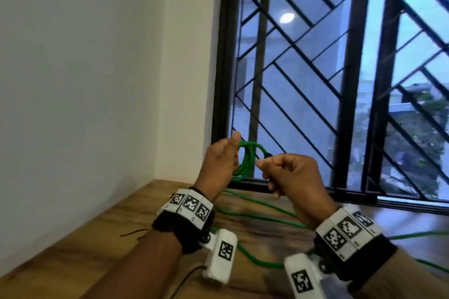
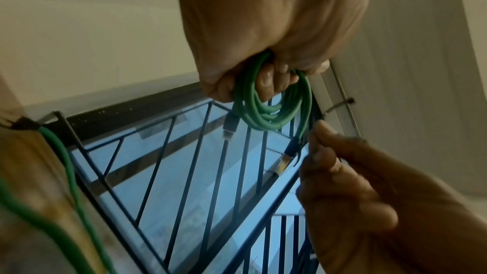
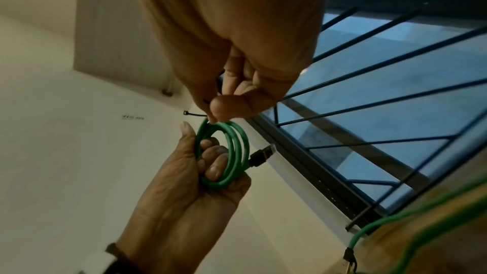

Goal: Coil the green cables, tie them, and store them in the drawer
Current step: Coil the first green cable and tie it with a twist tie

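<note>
A green cable coil [image 1: 246,160] hangs in the air in front of the window. My left hand [image 1: 233,153] grips its left side, with the fingers curled through the loops [image 3: 231,153]. My right hand [image 1: 261,162] pinches a thin black zip tie [image 3: 193,114] at the coil's rim. The tie's free end sticks out past my fingertips [image 3: 213,111]. Two black plugs [image 2: 228,130] [image 2: 286,159] dangle from the coil [image 2: 263,111]. No drawer is in view.
Several loose green cables [image 1: 255,216] trail across the wooden table [image 1: 97,238] below my wrists. A thin dark wire [image 1: 133,233] lies at the table's left. A black window grille [image 1: 315,80] stands just behind the coil, and a white wall closes the left side.
</note>
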Tool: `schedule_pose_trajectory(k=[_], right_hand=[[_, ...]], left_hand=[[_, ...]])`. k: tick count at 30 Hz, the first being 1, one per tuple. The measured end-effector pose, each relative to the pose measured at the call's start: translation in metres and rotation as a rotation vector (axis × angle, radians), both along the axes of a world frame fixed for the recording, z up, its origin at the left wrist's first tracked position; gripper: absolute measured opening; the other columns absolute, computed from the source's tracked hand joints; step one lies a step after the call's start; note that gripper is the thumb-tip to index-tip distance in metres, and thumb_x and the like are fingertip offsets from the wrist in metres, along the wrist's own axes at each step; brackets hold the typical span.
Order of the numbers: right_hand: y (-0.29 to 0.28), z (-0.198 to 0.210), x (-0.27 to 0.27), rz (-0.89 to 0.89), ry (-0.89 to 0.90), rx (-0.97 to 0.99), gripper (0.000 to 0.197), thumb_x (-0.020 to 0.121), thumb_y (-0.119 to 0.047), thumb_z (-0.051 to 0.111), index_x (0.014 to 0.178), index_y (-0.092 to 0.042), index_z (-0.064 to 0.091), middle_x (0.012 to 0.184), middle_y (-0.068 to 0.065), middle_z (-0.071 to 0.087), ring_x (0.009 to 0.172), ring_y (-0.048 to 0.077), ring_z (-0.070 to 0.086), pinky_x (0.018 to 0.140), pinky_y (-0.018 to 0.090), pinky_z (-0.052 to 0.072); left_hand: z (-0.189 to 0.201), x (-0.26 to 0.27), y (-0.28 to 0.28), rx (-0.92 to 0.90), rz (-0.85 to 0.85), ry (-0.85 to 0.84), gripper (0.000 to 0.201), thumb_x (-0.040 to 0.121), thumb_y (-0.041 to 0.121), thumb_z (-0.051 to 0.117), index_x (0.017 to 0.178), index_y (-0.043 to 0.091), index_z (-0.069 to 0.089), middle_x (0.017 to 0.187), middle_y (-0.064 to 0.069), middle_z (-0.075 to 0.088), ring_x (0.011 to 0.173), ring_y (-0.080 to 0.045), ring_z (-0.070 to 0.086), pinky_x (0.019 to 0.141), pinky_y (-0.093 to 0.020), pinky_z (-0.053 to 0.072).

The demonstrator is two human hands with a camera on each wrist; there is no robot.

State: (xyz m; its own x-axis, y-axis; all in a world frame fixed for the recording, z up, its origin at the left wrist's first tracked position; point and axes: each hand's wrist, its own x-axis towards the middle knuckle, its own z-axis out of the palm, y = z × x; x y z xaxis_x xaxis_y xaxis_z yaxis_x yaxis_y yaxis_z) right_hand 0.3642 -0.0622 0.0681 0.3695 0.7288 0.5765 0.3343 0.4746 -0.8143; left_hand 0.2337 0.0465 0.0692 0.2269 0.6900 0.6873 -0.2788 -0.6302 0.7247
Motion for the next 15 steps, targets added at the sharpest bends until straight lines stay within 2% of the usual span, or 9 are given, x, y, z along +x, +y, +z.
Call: schedule_pose_trajectory(k=[2, 5, 7, 9, 11, 15], right_hand=[[-0.002, -0.005, 0.013, 0.029, 0.127, -0.074, 0.02, 0.09, -0.01, 0.079, 0.078, 0.004, 0.071, 0.061, 0.01, 0.064, 0.045, 0.016, 0.051, 0.041, 0.026, 0.042], [-0.006, -0.013, 0.029, 0.071, 0.286, -0.175, 0.014, 0.089, -0.006, 0.075, 0.082, 0.002, 0.067, 0.059, 0.01, 0.057, 0.044, 0.015, 0.043, 0.039, 0.025, 0.033], [-0.008, -0.015, 0.036, 0.07, 0.367, -0.235, 0.01, 0.089, -0.007, 0.071, 0.084, 0.001, 0.067, 0.056, 0.006, 0.053, 0.043, 0.014, 0.039, 0.04, 0.025, 0.028], [-0.007, -0.015, 0.041, 0.074, 0.418, -0.273, 0.014, 0.089, -0.009, 0.069, 0.076, -0.004, 0.066, 0.056, 0.003, 0.051, 0.042, 0.013, 0.037, 0.042, 0.025, 0.024], [-0.007, -0.014, 0.043, 0.093, 0.458, -0.286, 0.02, 0.089, -0.011, 0.068, 0.07, -0.008, 0.064, 0.056, 0.003, 0.049, 0.041, 0.012, 0.035, 0.041, 0.023, 0.023], [-0.005, -0.015, 0.04, 0.137, 0.573, -0.297, 0.023, 0.089, -0.013, 0.064, 0.066, -0.012, 0.058, 0.054, 0.0, 0.046, 0.038, 0.01, 0.031, 0.035, 0.019, 0.021]], left_hand=[[-0.003, 0.023, -0.01, 0.048, 0.002, 0.034, 0.045, 0.105, 0.046, 0.047, 0.07, 0.019, 0.038, 0.056, 0.006, 0.03, 0.048, -0.008, 0.028, 0.047, -0.021, 0.027], [-0.006, 0.049, -0.018, 0.091, -0.034, 0.027, 0.043, 0.104, 0.046, 0.046, 0.075, 0.014, 0.042, 0.055, 0.011, 0.03, 0.05, -0.009, 0.029, 0.049, -0.021, 0.028], [-0.011, 0.059, -0.021, 0.116, -0.049, 0.024, 0.047, 0.099, 0.051, 0.046, 0.08, 0.008, 0.046, 0.058, 0.008, 0.03, 0.052, -0.011, 0.03, 0.05, -0.023, 0.029], [-0.016, 0.065, -0.024, 0.153, -0.067, 0.026, 0.057, 0.098, 0.051, 0.046, 0.083, -0.004, 0.047, 0.061, 0.002, 0.031, 0.054, -0.012, 0.03, 0.051, -0.025, 0.029], [-0.02, 0.067, -0.031, 0.197, -0.077, 0.03, 0.062, 0.1, 0.048, 0.045, 0.09, -0.013, 0.05, 0.062, 0.001, 0.033, 0.055, -0.012, 0.032, 0.051, -0.026, 0.03], [-0.024, 0.064, -0.039, 0.269, -0.053, 0.036, 0.056, 0.103, 0.046, 0.044, 0.095, -0.008, 0.057, 0.061, 0.006, 0.039, 0.056, -0.011, 0.037, 0.052, -0.025, 0.033]])
